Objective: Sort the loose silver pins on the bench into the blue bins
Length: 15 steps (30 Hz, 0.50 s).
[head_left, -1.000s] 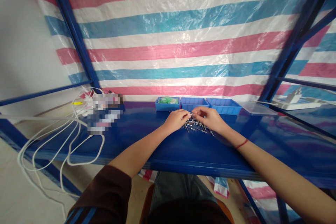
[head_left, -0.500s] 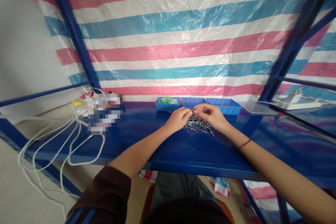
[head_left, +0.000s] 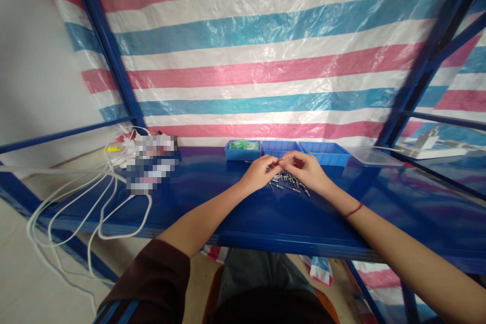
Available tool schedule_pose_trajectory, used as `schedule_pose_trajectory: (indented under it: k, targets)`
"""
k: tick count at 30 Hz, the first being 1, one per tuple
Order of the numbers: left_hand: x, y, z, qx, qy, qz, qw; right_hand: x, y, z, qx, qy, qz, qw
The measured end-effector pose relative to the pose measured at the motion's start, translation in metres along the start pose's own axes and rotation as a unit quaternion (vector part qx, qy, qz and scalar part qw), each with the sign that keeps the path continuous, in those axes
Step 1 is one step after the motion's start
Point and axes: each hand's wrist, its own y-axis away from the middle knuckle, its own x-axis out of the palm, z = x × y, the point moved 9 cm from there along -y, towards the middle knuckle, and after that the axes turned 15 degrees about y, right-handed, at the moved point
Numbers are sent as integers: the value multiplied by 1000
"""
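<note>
Both hands (head_left: 280, 166) meet above the metal pins (head_left: 289, 180)

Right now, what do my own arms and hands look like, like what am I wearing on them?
Your left hand is bare, no glove or ring visible; a dark brown sleeve with blue stripes ends near that elbow. Your right hand is ungloved, with a thin red cord above the wrist.
</note>
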Motion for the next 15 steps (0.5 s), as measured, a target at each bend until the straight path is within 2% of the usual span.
schedule_pose_trajectory:
  k: [5,10,15]
  targets:
    - [-5,0,1,12,8,-24,1000,-3,2,10,-35,68,-10,997]
    - [-14,0,-5,32,6,-56,998,-11,1,11,-22,97,-23,995]
    - [-18,1,-2,20,-4,-77,997,-6,0,12,-29,153,10,988]
